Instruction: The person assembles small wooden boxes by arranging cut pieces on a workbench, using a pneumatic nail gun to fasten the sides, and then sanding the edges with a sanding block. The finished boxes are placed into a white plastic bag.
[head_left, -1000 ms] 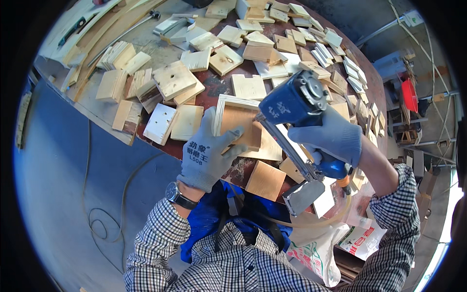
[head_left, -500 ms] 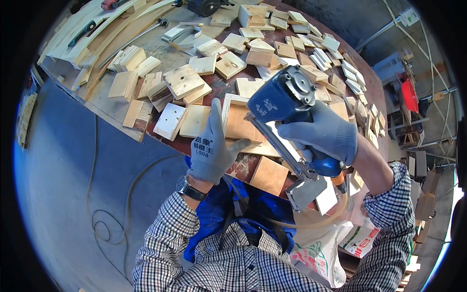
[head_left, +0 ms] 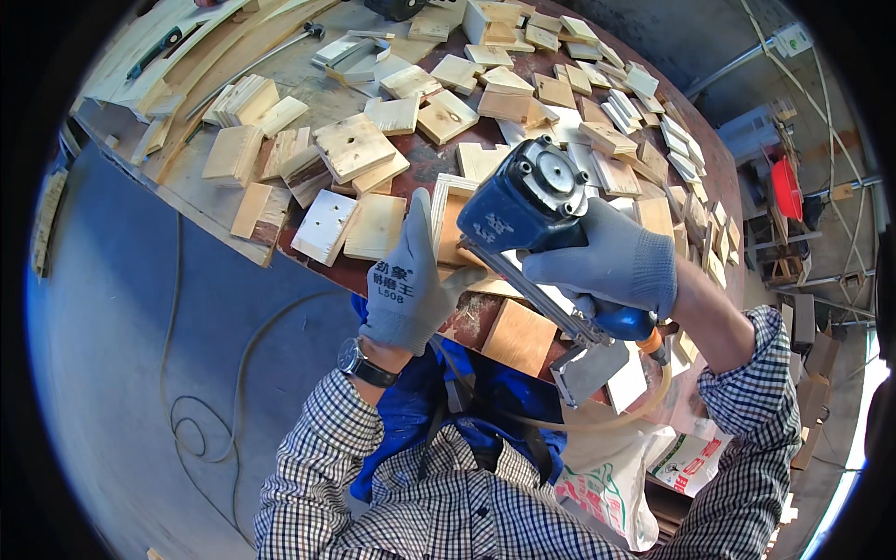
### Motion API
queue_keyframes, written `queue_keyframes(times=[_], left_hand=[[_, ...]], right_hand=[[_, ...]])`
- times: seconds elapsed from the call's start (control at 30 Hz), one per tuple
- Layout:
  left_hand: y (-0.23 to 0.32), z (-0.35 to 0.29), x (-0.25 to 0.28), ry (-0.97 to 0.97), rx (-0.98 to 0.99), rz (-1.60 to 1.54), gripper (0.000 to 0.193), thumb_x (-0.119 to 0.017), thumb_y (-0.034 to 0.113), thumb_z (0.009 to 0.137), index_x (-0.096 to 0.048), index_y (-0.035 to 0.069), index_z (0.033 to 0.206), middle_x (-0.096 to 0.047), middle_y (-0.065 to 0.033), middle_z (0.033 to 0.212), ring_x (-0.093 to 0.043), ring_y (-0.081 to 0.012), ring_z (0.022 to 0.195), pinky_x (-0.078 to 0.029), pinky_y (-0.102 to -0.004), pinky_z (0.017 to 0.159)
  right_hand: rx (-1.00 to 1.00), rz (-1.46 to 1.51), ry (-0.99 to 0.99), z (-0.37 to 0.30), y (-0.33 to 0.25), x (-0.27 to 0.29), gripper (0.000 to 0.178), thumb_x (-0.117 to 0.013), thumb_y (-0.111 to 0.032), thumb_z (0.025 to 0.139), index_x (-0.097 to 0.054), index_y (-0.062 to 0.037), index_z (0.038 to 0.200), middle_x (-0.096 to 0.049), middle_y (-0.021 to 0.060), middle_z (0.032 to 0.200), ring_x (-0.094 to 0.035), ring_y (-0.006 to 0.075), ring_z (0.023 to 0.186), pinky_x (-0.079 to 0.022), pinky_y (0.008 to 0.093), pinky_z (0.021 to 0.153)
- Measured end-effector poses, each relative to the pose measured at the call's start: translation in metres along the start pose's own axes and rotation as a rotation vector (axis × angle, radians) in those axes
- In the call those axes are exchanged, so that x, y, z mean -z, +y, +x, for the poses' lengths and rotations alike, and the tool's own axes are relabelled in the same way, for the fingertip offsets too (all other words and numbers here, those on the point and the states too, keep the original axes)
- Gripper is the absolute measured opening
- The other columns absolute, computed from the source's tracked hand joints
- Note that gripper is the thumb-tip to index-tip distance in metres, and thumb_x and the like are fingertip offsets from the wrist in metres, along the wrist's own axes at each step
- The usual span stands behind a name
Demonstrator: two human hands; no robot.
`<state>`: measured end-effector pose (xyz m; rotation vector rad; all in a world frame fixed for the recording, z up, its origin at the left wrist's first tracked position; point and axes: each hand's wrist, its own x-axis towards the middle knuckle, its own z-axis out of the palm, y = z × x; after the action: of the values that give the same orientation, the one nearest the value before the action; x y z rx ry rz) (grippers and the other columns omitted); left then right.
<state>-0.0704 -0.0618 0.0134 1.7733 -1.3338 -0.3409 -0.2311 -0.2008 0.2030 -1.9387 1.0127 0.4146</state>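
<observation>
My right hand (head_left: 611, 257), in a grey glove, is closed round the handle of a blue air nail gun (head_left: 523, 201). The gun is tilted, its head over a small open wooden box (head_left: 446, 189) at the table's near edge, hiding much of it. I cannot tell whether its nose touches the wood. Against the box's left side lies my left hand (head_left: 403, 280), gloved too, its fingers stretched out and its thumb spread toward the near side. A square wooden block (head_left: 519, 338) sits on the near side of the box.
Many loose wood pieces (head_left: 355, 147) cover the dark red table (head_left: 425, 166). An air hose (head_left: 625, 418) loops from the gun near my body. Long boards (head_left: 219, 47) lie at the far left, and a white plastic bag (head_left: 611, 485) hangs below the near edge.
The nail gun and my right hand have shifted slightly left and nearer, covering more of the box. My left hand stays beside the box, almost unmoved.
</observation>
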Motion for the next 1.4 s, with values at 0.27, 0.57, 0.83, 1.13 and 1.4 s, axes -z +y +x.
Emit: queue_keyframes(times=[0.27, 0.57, 0.83, 1.13, 1.4], left_hand=[[-0.001, 0.0, -0.001, 0.022, -0.043, -0.004, 0.12, -0.097, 0.036, 0.076, -0.026, -0.009, 0.162, -0.053, -0.0315, 0.154, -0.063, -0.0411, 0.134, -0.058, -0.0419, 0.105], [0.001, -0.002, -0.003, 0.054, -0.078, -0.002, 0.121, -0.097, 0.034, 0.075, -0.025, -0.009, 0.163, -0.059, -0.0305, 0.146, -0.068, -0.0404, 0.127, -0.06, -0.0421, 0.099], [-0.011, -0.001, -0.002, 0.115, -0.146, 0.095, 0.117, -0.09, 0.048, 0.082, -0.026, -0.008, 0.162, -0.057, -0.0304, 0.149, -0.069, -0.0414, 0.122, -0.061, -0.0426, 0.092], [0.023, -0.014, 0.013, 0.097, -0.41, 0.478, 0.093, -0.079, 0.052, 0.093, -0.041, 0.0, 0.16, -0.046, -0.0288, 0.159, -0.046, -0.046, 0.147, -0.044, -0.0553, 0.117], [0.063, -0.048, -0.042, -0.581, -0.731, 0.579, 0.092, -0.081, 0.059, 0.083, -0.051, 0.006, 0.152, -0.051, -0.0259, 0.153, -0.043, -0.0435, 0.148, -0.032, -0.0527, 0.126]], right_hand=[[-0.058, -0.042, -0.045, -0.002, -0.016, 0.005, 0.065, -0.083, -0.043, 0.086, -0.068, -0.0046, 0.136, -0.075, 0.0081, 0.108, -0.071, 0.0137, 0.093, -0.058, 0.0306, 0.088], [-0.064, -0.126, 0.001, 0.004, -0.015, -0.004, 0.057, -0.081, -0.028, 0.089, -0.068, -0.0064, 0.14, -0.078, 0.0073, 0.115, -0.073, 0.0123, 0.098, -0.059, 0.0313, 0.092], [-0.052, 0.121, 0.078, -0.025, -0.018, -0.014, 0.045, -0.077, -0.044, 0.089, -0.078, -0.0034, 0.108, -0.074, 0.0086, 0.088, -0.071, 0.0147, 0.076, -0.056, 0.0294, 0.071], [0.159, 0.714, 0.545, -0.143, 0.066, -0.032, 0.026, -0.074, -0.024, 0.099, -0.067, 0.0007, 0.105, -0.067, 0.0065, 0.076, -0.063, 0.0131, 0.058, -0.052, 0.027, 0.056], [0.194, 0.815, 0.871, -0.21, 0.102, -0.057, 0.026, -0.067, -0.014, 0.097, -0.063, 0.0058, 0.114, -0.065, 0.0079, 0.075, -0.062, 0.0148, 0.059, -0.052, 0.0291, 0.057]])
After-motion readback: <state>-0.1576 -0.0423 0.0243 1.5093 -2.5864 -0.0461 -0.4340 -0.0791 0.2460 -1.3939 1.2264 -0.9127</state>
